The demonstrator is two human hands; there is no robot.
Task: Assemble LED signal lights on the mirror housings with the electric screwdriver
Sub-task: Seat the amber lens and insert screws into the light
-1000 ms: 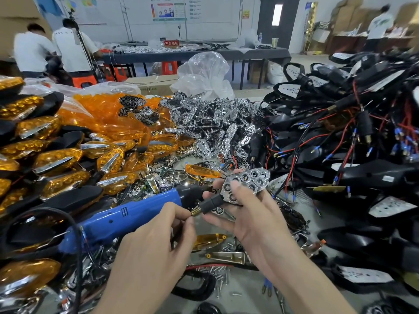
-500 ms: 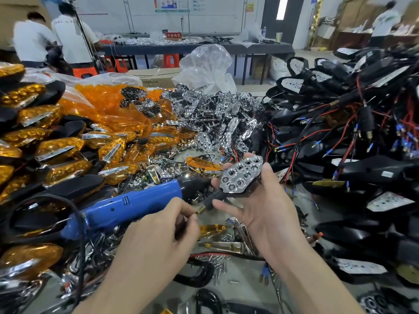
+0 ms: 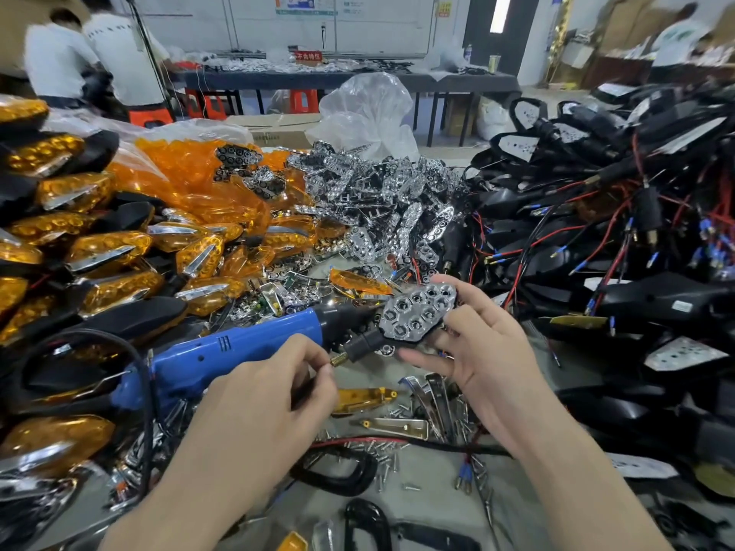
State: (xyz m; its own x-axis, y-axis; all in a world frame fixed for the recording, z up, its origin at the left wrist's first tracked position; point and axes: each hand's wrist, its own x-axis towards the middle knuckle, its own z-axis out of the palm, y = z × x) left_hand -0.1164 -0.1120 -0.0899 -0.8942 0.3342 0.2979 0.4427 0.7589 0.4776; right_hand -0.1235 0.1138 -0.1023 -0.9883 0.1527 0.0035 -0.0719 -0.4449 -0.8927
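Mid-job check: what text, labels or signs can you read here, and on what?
"不合格", last character unclear: red sign on the far table.
Wall posters: too blurred.
Yellow notice by the door: unreadable.
Cardboard box print: too small.
White sticker on a black mirror housing: too small.
No text on the reflector in the right hand or the brass stud pinched by the left hand.

lenses left, housings right

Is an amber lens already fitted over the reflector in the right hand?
No, the chrome reflector in the right hand shows bare cups, uncovered.
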